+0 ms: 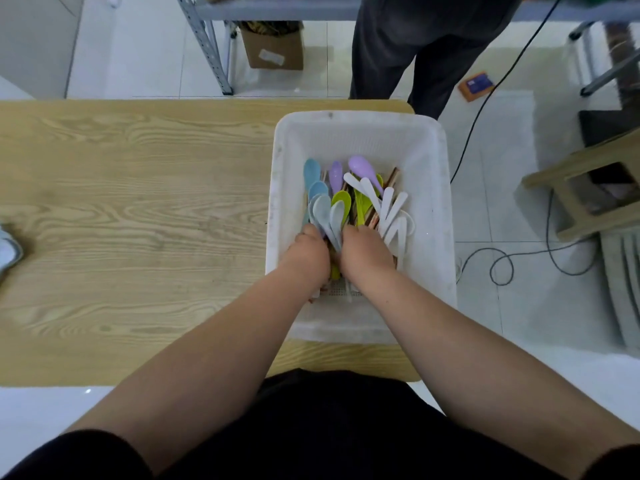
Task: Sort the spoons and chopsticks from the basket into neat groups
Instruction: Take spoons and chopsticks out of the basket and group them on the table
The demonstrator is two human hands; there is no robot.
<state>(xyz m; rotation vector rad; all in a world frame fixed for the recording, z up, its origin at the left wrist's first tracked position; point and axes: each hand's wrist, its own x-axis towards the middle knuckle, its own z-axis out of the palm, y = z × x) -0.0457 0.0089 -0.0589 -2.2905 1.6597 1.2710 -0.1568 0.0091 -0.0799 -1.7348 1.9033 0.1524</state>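
Observation:
A white plastic basket (360, 133) stands at the right end of the wooden table (138, 202). Inside lies a mixed bundle of spoons: blue (311, 173), purple (360, 166), green (341, 200), grey (323, 211) and white (393, 211). Brown chopsticks (393, 176) poke out between them. Both my hands are down in the basket side by side. My left hand (306, 256) grips the near ends of the grey and blue spoons. My right hand (363, 258) grips the near ends of the green and white spoons with chopsticks. The fingers are hidden under the bundle.
A person in dark trousers (415, 46) stands just beyond the table's far edge. A cardboard box (273, 46) and a metal shelf leg sit on the floor behind. A wooden stool (588, 188) and black cables (502, 265) lie to the right. A pale object (8, 252) sits at the table's left edge.

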